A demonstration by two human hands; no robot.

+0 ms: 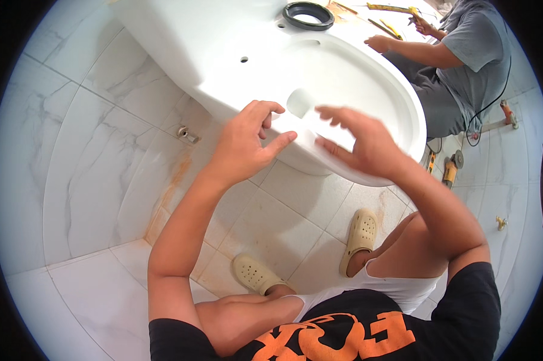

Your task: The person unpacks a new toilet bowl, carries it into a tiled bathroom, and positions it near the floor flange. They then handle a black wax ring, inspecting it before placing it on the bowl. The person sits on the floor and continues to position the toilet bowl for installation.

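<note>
A white ceramic toilet (410,90) stands before me, its bowl toward the right and its flat back part toward the upper left. My left hand (247,144) is over the near side of the bowl rim, fingers curved and thumb apart, with nothing in it. Opposite it, my right hand (367,144) hovers at the same rim, fingers spread and a little blurred, also holding nothing. The two palms face each other across a small gap. Whether either hand touches the ceramic, I cannot tell. A black rubber ring (307,26) lies beyond the bowl, past the small mounting holes.
At the upper right a co-worker in grey (476,57) sits with hands near a yellow-handled tool (391,8). An orange angle grinder (450,172) rests on the floor. A metal valve (187,134) sticks out at the left wall; a brass tap (501,223) is at the right.
</note>
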